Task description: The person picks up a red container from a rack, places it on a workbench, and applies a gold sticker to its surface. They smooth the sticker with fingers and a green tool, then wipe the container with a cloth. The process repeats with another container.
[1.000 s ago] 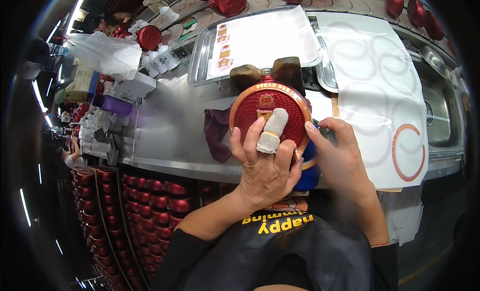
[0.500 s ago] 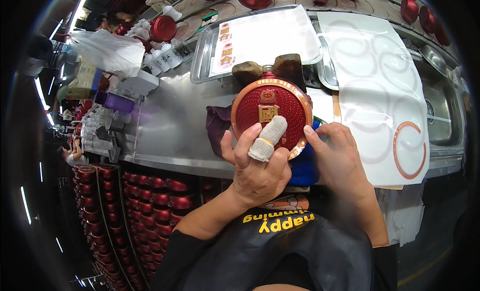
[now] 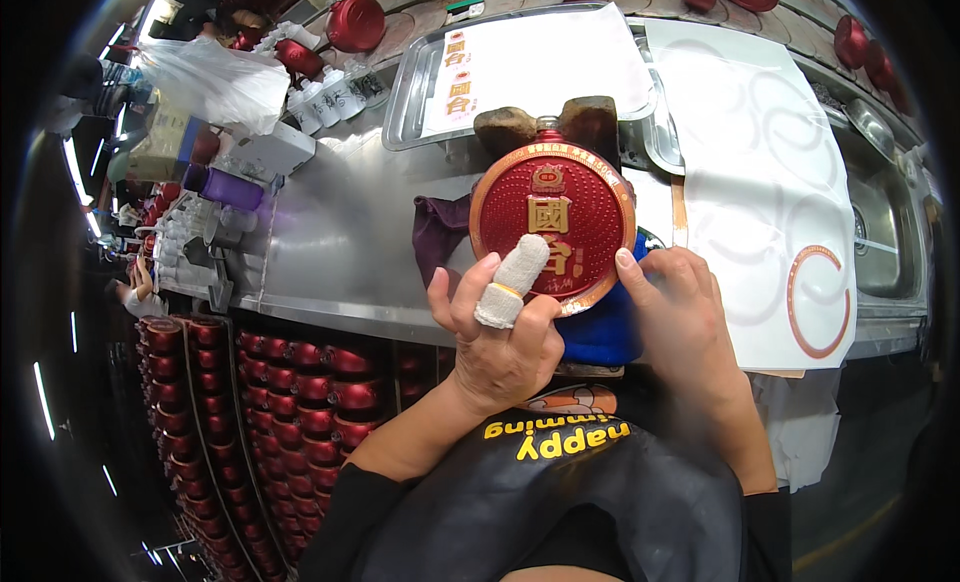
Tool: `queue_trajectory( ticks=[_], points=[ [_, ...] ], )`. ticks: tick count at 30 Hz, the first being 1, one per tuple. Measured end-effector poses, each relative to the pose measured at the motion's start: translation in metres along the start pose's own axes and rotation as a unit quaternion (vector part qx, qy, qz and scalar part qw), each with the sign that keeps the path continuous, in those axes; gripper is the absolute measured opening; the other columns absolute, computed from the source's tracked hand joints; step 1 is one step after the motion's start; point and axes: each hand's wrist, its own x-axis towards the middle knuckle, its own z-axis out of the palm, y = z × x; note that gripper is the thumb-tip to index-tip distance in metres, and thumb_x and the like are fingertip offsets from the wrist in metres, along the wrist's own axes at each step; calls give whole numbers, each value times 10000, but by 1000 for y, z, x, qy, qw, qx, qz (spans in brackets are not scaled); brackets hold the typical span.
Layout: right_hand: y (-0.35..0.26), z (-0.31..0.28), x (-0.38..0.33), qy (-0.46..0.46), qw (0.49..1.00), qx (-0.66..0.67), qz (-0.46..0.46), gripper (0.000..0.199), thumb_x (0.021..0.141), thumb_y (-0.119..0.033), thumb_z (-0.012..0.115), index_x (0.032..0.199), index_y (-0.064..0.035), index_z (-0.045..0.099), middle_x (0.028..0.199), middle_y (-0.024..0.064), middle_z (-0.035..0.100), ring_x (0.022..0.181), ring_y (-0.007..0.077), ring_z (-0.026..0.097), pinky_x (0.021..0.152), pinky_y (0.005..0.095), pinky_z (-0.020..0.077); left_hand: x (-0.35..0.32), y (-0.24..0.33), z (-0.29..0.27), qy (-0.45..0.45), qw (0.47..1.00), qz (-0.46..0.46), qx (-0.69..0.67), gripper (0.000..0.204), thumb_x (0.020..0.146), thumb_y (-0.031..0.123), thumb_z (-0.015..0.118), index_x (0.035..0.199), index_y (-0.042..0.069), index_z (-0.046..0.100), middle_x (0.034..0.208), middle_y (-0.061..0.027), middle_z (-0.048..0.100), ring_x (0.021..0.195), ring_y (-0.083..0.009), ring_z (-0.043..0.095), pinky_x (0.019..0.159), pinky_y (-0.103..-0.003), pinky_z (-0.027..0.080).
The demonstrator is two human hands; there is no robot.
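L hand point(image 3: 500, 342) is gripping the round red flask point(image 3: 552, 222) from below, its bandaged finger pressing the face; R hand point(image 3: 685, 312) is pinching the rim, fingers narrow. Flask is sitting upright over a blue cloth point(image 3: 600, 332) at the counter point(image 3: 340, 242) edge. Best keeping thumb pressure even & flask steady. Tray point(image 3: 410, 92) w/ paper sheet is lying beyond.

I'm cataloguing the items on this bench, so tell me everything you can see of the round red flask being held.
The round red flask is a flat disc with a finely dotted face, a gold rim and raised gold characters and an emblem at its centre. A short neck shows at the top. It looks glossy, like glazed ceramic. It is held upright, face toward the camera, above the steel bench. The left hand, its bandaged finger across the face, and the right hand grip its lower edge.
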Motion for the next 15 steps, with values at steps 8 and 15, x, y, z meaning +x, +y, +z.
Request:
queue_trajectory(
  ticks=[8, 15],
  points=[
    [-18, 6, -11, -32, 999, -21, -2, 685, 796, 38, 649, 1457, -132, 598, 1190, 121, 568, 1150, 314, 563, 909, 438, 450, -11, -16, -5, 44, 998, -42, -11, 320, 784, 39, 698, 1067, 100, 560, 1426, -320, 527, 1278, -460, 463, 1180, -588, 191],
    [-27, 7, -10, -59, 998, -17, -22, 670, 797, 18, 665, 1444, -147, 611, 1174, 125, 562, 1154, 310, 555, 915, 436, 446, -20, -31, 0, 31, 945, -234, -226, 269, 893, 180, 746, 1049, 60, 563, 1410, -333, 536, 1278, -391, 469, 1101, -491, 271]
  ],
)
